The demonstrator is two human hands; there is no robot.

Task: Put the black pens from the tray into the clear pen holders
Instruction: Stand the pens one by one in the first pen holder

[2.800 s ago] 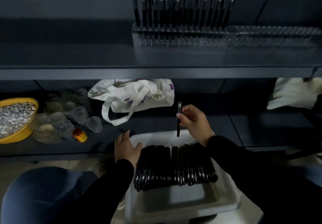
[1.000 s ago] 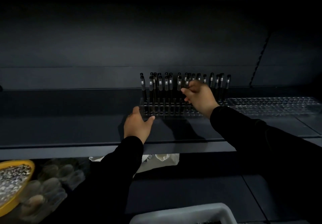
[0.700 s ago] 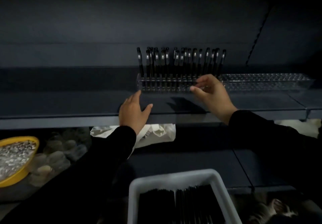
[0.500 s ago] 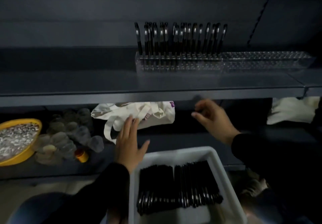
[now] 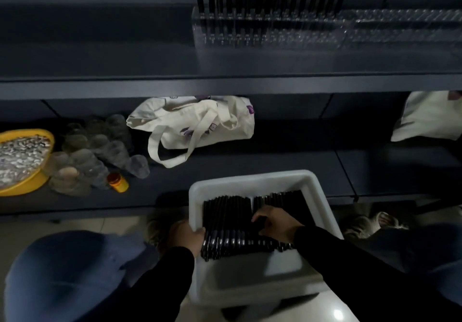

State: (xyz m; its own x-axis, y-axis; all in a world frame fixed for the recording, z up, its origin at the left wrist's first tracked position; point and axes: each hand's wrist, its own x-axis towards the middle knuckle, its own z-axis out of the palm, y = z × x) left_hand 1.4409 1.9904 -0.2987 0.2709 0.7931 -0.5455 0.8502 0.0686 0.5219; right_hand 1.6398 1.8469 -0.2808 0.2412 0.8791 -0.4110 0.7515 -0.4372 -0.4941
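Observation:
A white tray [image 5: 252, 180] sits low in front of me with a row of black pens [image 5: 227, 219] lying side by side in it. My left hand [image 5: 188, 236] grips the tray's left rim. My right hand [image 5: 273, 223] rests on the pens near the row's middle, fingers curled down among them; whether it has one pinched is unclear. On the upper shelf stands a clear pen holder [image 5: 267, 30] with many black pens upright in its left part. A second clear holder [image 5: 402, 29] to its right stands without pens.
The lower shelf carries a white tote bag [image 5: 197, 126], a cluster of clear cups [image 5: 95, 151], a small orange-capped bottle [image 5: 117, 182] and a yellow bowl [image 5: 27, 184] of silvery bits. Another white bag [image 5: 427, 116] lies far right. My knees flank the tray.
A pen went into the clear holder on the upper shelf. Both hands then came down from the shelf: the left took the tray's rim, the right dropped onto the pens. My view tilted down.

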